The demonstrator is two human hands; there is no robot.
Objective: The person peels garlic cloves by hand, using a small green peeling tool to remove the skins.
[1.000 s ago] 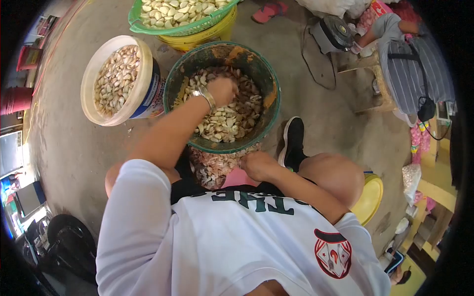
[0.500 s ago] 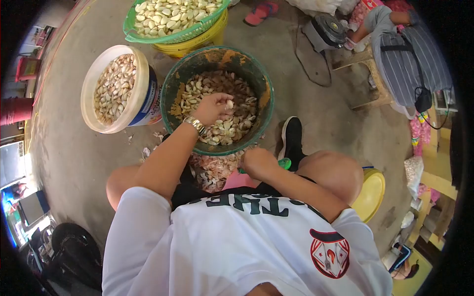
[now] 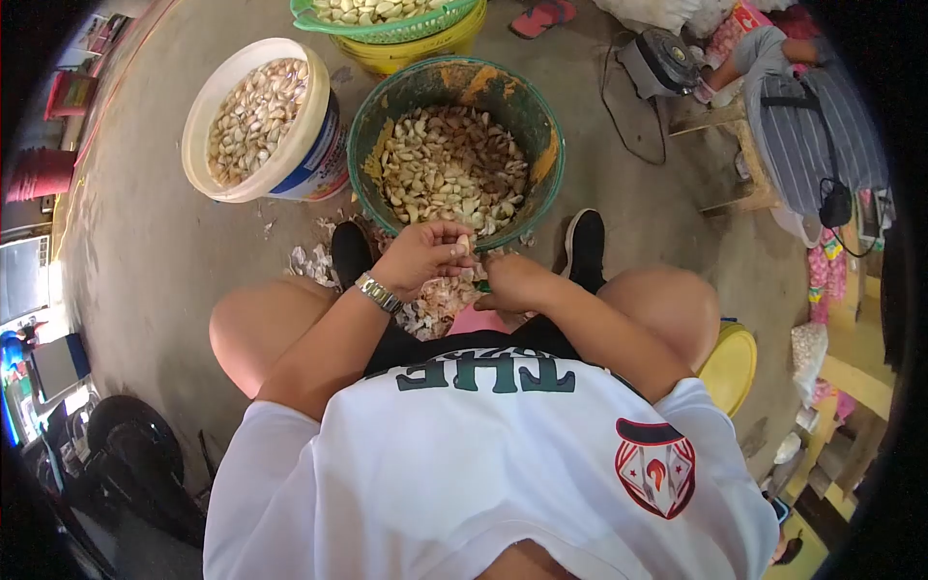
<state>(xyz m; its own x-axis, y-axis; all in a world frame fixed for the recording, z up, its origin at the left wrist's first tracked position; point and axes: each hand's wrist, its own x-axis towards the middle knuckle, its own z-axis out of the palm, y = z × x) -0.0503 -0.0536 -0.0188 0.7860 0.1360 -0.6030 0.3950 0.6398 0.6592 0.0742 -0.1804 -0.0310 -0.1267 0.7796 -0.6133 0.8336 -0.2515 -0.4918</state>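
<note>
My left hand point(image 3: 421, 261), with a metal watch on its wrist, pinches a garlic clove point(image 3: 465, 242) at the near rim of a dark green tub point(image 3: 552, 193). Close beside it, my right hand point(image 3: 520, 283) is closed round a green-handled tool, mostly hidden by the fingers. Garlic cloves point(image 3: 449, 159) fill the bottom of the tub. Below both hands, garlic skins point(image 3: 425, 314) lie in a heap between my legs.
A white bucket point(image 3: 193, 145) of garlic stands left of the tub. Behind are a green basket point(image 3: 416, 31) of peeled cloves and a yellow bucket point(image 3: 411, 60). A wooden stool point(image 3: 720, 121) stands right, a yellow lid point(image 3: 732, 372) by my knee.
My left hand has come out of the tub toward me with the clove and is now beside my right hand. The view has shifted, so the tub appears higher and further right.
</note>
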